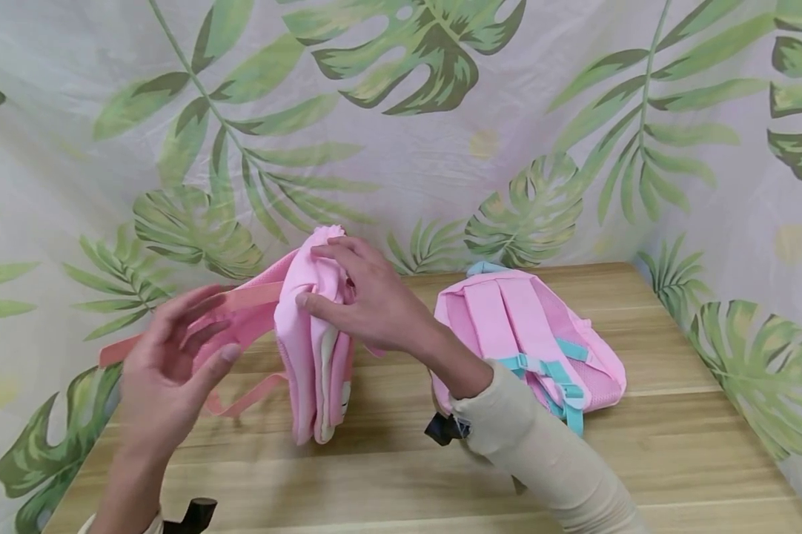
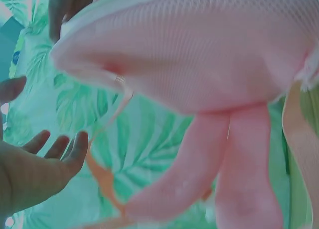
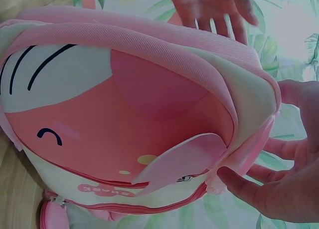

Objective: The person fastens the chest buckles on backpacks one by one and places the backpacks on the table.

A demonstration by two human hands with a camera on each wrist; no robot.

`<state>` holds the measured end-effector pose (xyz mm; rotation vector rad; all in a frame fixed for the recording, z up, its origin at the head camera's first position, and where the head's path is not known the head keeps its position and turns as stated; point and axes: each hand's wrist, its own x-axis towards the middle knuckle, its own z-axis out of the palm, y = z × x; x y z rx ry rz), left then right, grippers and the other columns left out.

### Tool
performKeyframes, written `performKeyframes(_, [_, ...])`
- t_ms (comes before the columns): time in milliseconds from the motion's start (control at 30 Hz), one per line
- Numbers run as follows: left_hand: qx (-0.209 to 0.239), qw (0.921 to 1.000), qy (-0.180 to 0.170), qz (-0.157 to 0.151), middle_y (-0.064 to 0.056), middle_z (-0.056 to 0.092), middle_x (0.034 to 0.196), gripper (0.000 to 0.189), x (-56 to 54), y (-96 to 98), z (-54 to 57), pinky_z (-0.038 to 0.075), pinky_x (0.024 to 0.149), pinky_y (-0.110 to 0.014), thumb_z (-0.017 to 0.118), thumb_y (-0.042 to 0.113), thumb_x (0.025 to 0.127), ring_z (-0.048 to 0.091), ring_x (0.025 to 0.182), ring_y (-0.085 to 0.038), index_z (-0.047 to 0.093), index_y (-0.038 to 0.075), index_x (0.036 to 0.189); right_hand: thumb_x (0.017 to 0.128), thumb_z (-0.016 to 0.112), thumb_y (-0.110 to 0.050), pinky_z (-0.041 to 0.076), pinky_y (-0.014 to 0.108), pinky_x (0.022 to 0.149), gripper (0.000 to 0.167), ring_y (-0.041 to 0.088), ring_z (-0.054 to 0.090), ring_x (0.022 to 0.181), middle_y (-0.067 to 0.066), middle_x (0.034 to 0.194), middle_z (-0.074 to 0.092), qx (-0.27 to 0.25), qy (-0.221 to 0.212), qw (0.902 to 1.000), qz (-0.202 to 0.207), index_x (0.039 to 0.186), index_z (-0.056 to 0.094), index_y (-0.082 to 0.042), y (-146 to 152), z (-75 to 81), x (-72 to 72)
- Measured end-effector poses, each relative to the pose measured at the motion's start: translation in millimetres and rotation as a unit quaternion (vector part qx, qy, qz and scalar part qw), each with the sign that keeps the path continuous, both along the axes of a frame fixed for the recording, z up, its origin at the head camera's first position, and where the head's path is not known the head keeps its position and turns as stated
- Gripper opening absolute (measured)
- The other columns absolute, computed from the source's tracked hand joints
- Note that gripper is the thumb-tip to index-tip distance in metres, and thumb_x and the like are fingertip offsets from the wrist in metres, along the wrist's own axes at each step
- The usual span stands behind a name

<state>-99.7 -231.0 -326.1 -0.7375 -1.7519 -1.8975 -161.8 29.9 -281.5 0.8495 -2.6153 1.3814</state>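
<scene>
A pink backpack stands side-on at the left of the table; its coral front with a shark face shows in the right wrist view. My right hand grips its upper end, thumb and fingers on opposite sides. Left of the bag, my left hand is spread with loosely bent fingers beside the shoulder straps and the orange webbing. In the left wrist view that hand's fingers are apart from the bag's mesh back.
A second pink backpack with turquoise buckles and webbing lies straps-up on the right of the wooden table. Behind the table and along its sides hangs a leaf-patterned cloth.
</scene>
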Motion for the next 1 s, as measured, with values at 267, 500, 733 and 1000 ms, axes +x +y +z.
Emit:
performKeyframes(267, [0.157,0.9818,0.073,0.079,-0.028,0.064,0.136,0.057,16.6,-26.4,14.2,0.057,0.107,-0.030,0.061,-0.038,0.079,0.065,0.127,-0.032,0.049,-0.031,0.134,0.098,0.076,-0.037,0.043,0.045,0.124,0.063,0.023,0.045,0.153,0.004,0.165,0.045,-0.003,-0.001,1.0000,-0.005,0.154,0.056,-0.017,6.1,-2.3,0.9])
performKeyframes(500, [-0.039,0.9549,-0.027,0.293,-0.009,0.062,0.148,0.052,14.5,-62.4,27.5,0.047,0.112,-0.014,0.069,-0.011,0.093,0.058,0.141,-0.019,0.062,-0.004,0.145,0.098,0.077,-0.036,0.049,0.041,0.118,0.063,0.022,0.055,0.143,0.002,0.164,0.045,-0.010,-0.010,0.9999,0.001,0.155,0.056,-0.017,12.3,-3.9,1.7])
performKeyframes(733, [-0.248,0.9238,-0.212,0.200,0.019,0.054,0.152,0.053,-17.1,-115.9,2.8,0.040,0.099,0.000,0.049,0.023,0.115,0.057,0.121,0.015,0.040,0.028,0.167,0.098,0.077,-0.034,0.050,0.038,0.118,0.064,0.021,0.059,0.138,0.000,0.163,0.046,-0.018,-0.020,0.9996,0.000,0.155,0.056,-0.017,19.2,-6.6,1.3])
performKeyframes(1000, [-0.283,0.9281,-0.224,0.093,0.028,0.056,0.144,0.054,-33.5,-107.3,-29.3,0.043,0.089,-0.005,0.050,0.020,0.114,0.058,0.121,0.015,0.039,0.026,0.167,0.099,0.074,-0.034,0.054,0.041,0.114,0.063,0.025,0.062,0.138,0.000,0.165,0.044,-0.034,-0.030,0.9989,0.011,0.157,0.054,-0.017,29.8,-14.2,2.3])
